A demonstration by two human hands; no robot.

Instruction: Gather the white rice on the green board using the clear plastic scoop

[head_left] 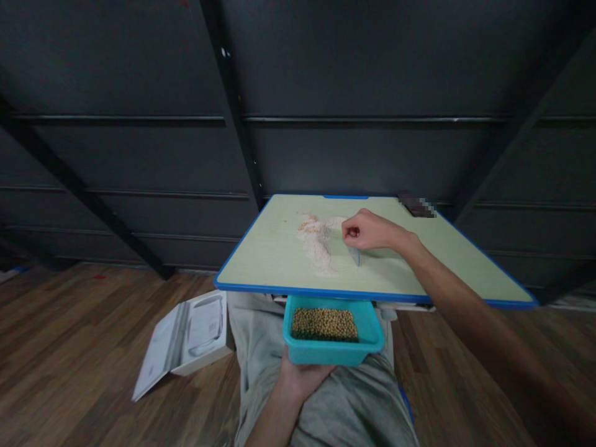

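Note:
My left hand (300,375) is under a teal plastic tub (333,352), gripping it from below at the table's front edge. Inside the tub lie many round tan beans (325,324), which look like soybeans. Over the tabletop, my right hand (367,230) is closed on a thin grey-blue card (354,254), its lower edge at the surface. To the left of that hand spreads a pile of pale grains (317,245), like rice, with some orange-yellow bits (308,223) at its far end. My fingers cover the upper part of the card.
The pale green table (254,261) has a blue rim. At its far right corner lies a dark flat object (418,206), partly pixelated. An open white box (205,335) stands on the wooden floor to the left. A dark panelled wall (354,155) rises behind the table.

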